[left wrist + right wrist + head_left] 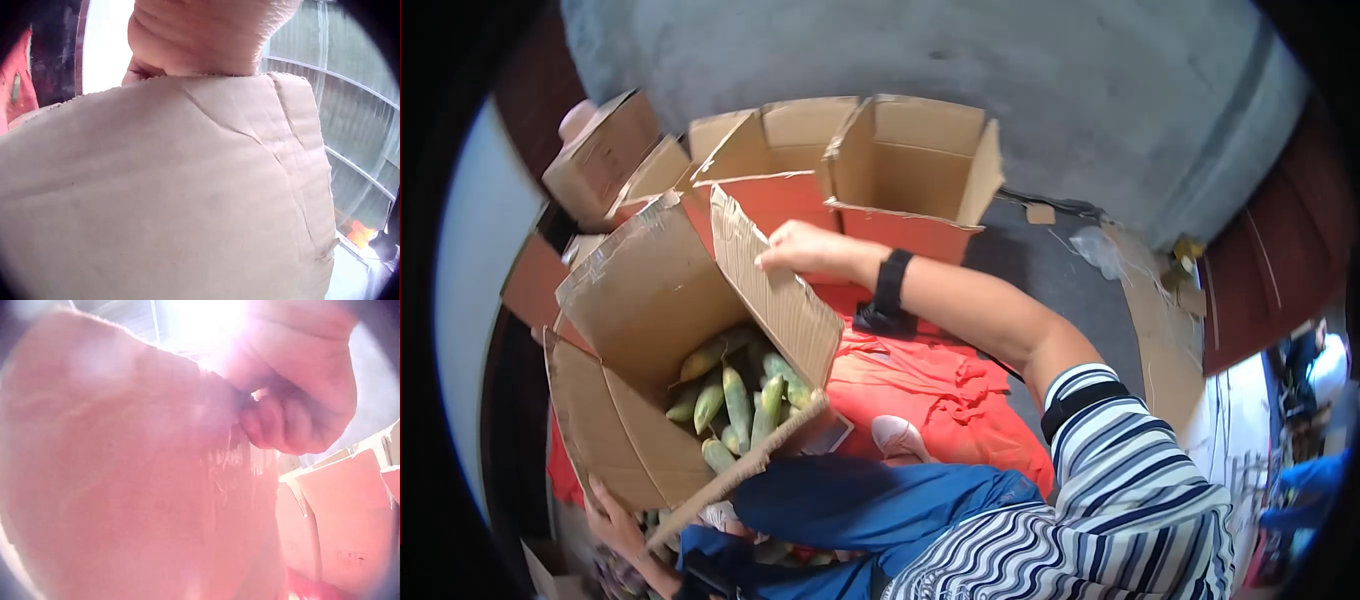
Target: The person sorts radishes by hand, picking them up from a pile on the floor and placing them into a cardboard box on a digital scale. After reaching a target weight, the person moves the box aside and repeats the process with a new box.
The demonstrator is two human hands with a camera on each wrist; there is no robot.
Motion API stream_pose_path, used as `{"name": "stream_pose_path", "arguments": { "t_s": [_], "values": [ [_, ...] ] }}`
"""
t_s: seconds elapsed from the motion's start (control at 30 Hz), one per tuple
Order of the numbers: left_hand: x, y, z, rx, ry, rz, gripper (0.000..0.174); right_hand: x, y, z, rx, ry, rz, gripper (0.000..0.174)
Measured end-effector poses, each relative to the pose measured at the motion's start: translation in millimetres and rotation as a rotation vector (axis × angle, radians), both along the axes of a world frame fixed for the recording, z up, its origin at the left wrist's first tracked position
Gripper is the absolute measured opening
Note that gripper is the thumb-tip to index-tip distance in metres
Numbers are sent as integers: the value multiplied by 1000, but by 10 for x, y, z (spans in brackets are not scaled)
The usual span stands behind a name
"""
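Note:
A cardboard box (635, 300) stands tilted in front of me with its flaps up. Several plump, oblong green-and-yellow fruits (738, 405) lie inside. My right hand (800, 248) grips the edge of the far-right flap; in the right wrist view its curled fingers (281, 422) pinch the torn cardboard edge. At the box's lower left, my left hand (615, 525) holds the near-side flap. Close up in the left wrist view, the left hand (206, 37) is bent over the flap's edge (169, 175), its fingertips mostly hidden behind the cardboard.
More open cardboard boxes (920, 165) line the wall at the back. A red cloth (940, 385) covers the floor beside my legs. Below the box, further produce (775, 552) lies on the ground. A flat cardboard strip (1160, 340) and a clear plastic bag (1097, 250) lie at the right.

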State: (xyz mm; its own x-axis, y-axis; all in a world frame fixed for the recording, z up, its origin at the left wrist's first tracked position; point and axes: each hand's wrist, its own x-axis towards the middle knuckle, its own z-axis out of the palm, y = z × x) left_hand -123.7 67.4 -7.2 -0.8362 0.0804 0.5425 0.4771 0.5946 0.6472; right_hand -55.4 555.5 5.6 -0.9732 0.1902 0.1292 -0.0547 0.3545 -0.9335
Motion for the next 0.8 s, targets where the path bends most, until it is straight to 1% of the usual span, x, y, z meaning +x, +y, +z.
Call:
{"name": "stream_pose_path", "arguments": {
  "t_s": [0.07, 0.1, 0.17, 0.2, 0.23, 0.27, 0.3, 0.33, 0.37, 0.4, 0.43, 0.47, 0.5, 0.53, 0.57, 0.6, 0.63, 0.67, 0.73, 0.77, 0.8],
  "values": [
    [151, 192, 159, 182, -114, -29, 35, 476, 8, 76, -18, -19, -32, 30],
    [225, 316, 229, 174, -114, -56, 35, 771, 44, 171, 69, -76, -64, 31],
    [439, 671, 449, 96, -14, -245, 28, 1261, 205, 112, 56, -45, -109, 30],
    [548, 809, 546, 102, -10, -252, 28, 1573, 199, 136, -60, 58, -177, 31],
    [666, 964, 644, 78, -17, -336, 25, 1939, 198, 214, -164, 63, -241, 29],
    [788, 1141, 713, 50, -28, -427, 23, 2330, 216, 334, -169, -24, -340, 30],
    [917, 1348, 740, 51, 4, -462, 23, 2699, 217, 406, -224, -4, -421, 31],
    [1068, 1580, 787, -12, 36, -558, 21, 3093, 211, 517, -185, -32, -522, 29],
    [1246, 1795, 838, -76, 73, -656, 20, 3459, 146, 644, -230, -78, -633, 28],
    [1458, 2049, 789, 10, -99, -677, 17, 3796, 131, 673, -214, -83, -747, 28],
    [1630, 2348, 738, 35, 117, -808, 15, 4122, 123, 661, -265, -49, -835, 27],
    [1698, 2562, 673, -22, 41, -946, 13, 4465, 120, 648, -224, -66, -946, 27],
    [1831, 2866, 561, 67, 83, -1058, 12, 4798, 115, 628, -182, -82, -1057, 26],
    [1953, 3082, 471, -25, 38, -1146, 11, 5083, 86, 593, -142, -76, -1166, 25],
    [2159, 3401, 264, 113, 136, -1235, 13, 5371, 56, 534, -107, -78, -1274, 25],
    [2387, 3593, 170, 14, 103, -1290, 16, 5733, 93, 437, -59, -159, -1317, 25],
    [2635, 3768, 33, 19, 97, -1326, 20, 6096, 135, 315, -12, -244, -1356, 26],
    [2839, 3878, -80, -116, 60, -1378, 22, 6419, 134, 179, -18, -258, -1380, 26],
    [3108, 3880, 3, -249, -2, -1478, 28, 6886, 196, -142, 41, -430, -1476, 28],
    [3087, 3856, 67, -262, -15, -1481, 28, 7003, 247, -368, 28, -443, -1474, 28],
    [3010, 3807, 147, -247, 25, -1431, 25, 7073, 283, -632, 556, -828, -1410, 27]
  ]
}}
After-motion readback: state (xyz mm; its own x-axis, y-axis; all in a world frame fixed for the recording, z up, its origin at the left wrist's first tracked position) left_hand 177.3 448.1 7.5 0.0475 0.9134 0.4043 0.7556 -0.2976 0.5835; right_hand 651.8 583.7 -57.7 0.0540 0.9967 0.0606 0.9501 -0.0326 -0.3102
